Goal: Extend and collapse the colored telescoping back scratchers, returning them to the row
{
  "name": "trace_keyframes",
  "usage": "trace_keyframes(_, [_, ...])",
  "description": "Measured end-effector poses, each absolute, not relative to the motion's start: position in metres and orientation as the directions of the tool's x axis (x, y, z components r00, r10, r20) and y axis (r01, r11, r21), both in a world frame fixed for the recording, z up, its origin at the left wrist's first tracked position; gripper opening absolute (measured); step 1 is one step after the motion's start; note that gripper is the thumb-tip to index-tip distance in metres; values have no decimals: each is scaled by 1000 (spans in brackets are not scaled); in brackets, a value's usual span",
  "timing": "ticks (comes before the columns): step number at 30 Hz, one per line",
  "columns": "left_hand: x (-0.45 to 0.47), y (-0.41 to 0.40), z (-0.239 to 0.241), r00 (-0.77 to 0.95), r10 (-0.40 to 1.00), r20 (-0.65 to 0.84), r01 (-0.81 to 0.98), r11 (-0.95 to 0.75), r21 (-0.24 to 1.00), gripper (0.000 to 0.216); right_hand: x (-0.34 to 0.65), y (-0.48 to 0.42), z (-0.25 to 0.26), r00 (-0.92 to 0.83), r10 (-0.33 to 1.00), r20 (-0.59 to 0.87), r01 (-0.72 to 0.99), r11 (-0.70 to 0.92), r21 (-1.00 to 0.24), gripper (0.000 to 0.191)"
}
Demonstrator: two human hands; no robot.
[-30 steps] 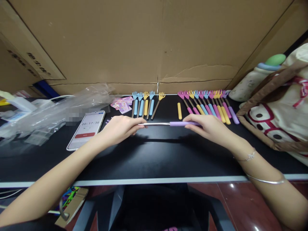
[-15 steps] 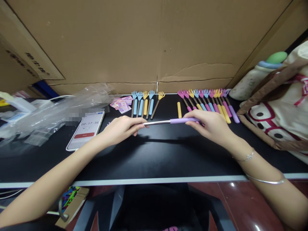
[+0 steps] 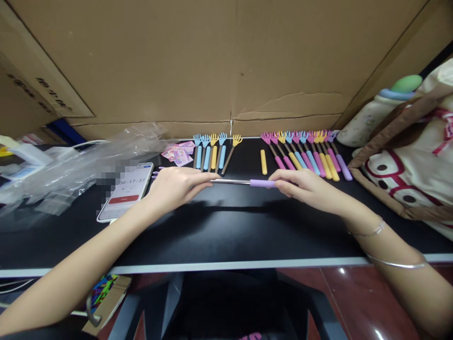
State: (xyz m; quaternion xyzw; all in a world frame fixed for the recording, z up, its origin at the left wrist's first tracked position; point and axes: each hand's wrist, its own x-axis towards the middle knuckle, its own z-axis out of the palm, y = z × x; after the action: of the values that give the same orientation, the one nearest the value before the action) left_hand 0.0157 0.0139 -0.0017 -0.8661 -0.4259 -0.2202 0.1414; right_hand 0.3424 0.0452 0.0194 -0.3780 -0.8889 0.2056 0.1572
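Observation:
Between my hands, level above the black desk, is a back scratcher [image 3: 233, 182] with a metal rod and a purple sleeve handle. My left hand [image 3: 177, 186] is closed on the rod end; purple claw tips poke out behind it. My right hand [image 3: 297, 186] pinches the far end of the purple handle. Behind it, a row of finished-looking back scratchers [image 3: 307, 153] in pink, yellow, blue and purple lies side by side. A loose yellow handle [image 3: 264, 162] rests left of that row. Farther left are claw rods [image 3: 231, 153] and separate blue and yellow handles [image 3: 206, 157].
A phone [image 3: 129, 193] running a timer lies on the left, beside clear plastic bags [image 3: 88, 160]. Purple printed cards [image 3: 180, 153] sit at the back. On the right stand a fabric bag [image 3: 406, 179] and a bottle-shaped item [image 3: 375, 113]. Cardboard [image 3: 212, 61] walls the rear.
My right hand has slid outward to the handle's end, its fingers now gripping less of it. The left hand has shifted slightly left, and more purple claw shows behind it.

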Motion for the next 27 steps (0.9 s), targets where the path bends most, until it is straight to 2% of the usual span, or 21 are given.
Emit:
trace_keyframes(4, [21,10,1,526,719,454,815,-579,-26,35,342,44,21,-647,761,52,609,556,-565,38])
trace_keyframes(9, [26,6,6,461,813,355,863,-504,31,38,341,47,18,-589,789,174,613,576,-540,33])
trace_keyframes(15, [21,10,4,436,807,399,871,-490,41,39,343,50,17,-521,795,311,621,603,-500,31])
trace_keyframes(23, [19,12,4,437,800,411,868,-494,38,37,344,51,17,-541,788,294,586,604,-540,32])
trace_keyframes(27, [19,12,5,432,814,388,872,-486,50,37,344,50,17,-539,813,221,537,534,-653,31])
